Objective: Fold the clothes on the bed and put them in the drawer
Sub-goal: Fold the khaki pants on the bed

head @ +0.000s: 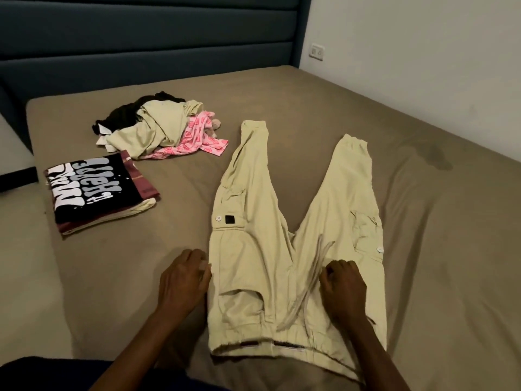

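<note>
Spread flat on the near right part of the bed [366,114], a pair of pale cargo trousers [284,230] is seen with the waistband nearest the camera and the two legs splayed apart towards the far side. A loose drawstring [307,280] trails down the front of them. The left hand [183,280] is placed at the left edge of the trousers, fingers curled at the fabric there; whether cloth is actually pinched cannot be told. The right hand [342,283] is laid on the trousers just right of the drawstring, fingers bent with the tips pressed into the cloth; a firm hold cannot be confirmed here either.

Well to the left, a folded stack [98,190] is topped by a black shirt printed with white lettering. Farther away, an unfolded heap [158,128] of black, pale and pink patterned garments is left on the sheet. A dark padded headboard [141,43] is set along the far side, and a wall socket [317,52] is fixed to the right of it.
</note>
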The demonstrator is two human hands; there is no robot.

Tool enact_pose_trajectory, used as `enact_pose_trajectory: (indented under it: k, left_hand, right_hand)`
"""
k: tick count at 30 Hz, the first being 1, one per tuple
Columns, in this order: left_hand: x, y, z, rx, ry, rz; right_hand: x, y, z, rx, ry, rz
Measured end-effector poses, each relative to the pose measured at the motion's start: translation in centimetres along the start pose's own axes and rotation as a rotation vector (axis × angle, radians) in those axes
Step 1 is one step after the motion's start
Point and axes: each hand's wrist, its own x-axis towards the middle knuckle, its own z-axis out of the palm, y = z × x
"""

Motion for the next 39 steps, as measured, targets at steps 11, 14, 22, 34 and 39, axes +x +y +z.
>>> enact_pose_trajectory:
  k: [11, 14, 22, 34, 39]
  left_hand:
    - [16.7, -1.1, 6.2, -0.291, 0.01, -0.366]
    - [24.1, -0.9, 8.5, -0.372, 0.022, -0.396]
    - [41.4, -2.1, 15.0, -0.292, -0.06, -0.382]
    - [54.4, -4.6, 18.3, -0.672, 0.048, -0.751]
    - [62.3, -2.5, 19.2, -0.789, -0.215, -0.698]
  right_hand:
    - [24.2, -6.4, 15.3, 0.395, -0.193, 0.078]
    - [30.8, -8.0, 20.7, 0.386, -0.197, 0.028]
    - [43.6, -9.9, 29.8, 0.437, -0.135, 0.148]
    - [47.0, -9.2, 34.7, 0.355, 0.087, 0.26]
    - [47.1, -9.6, 33.8, 0.427, 0.08, 0.284]
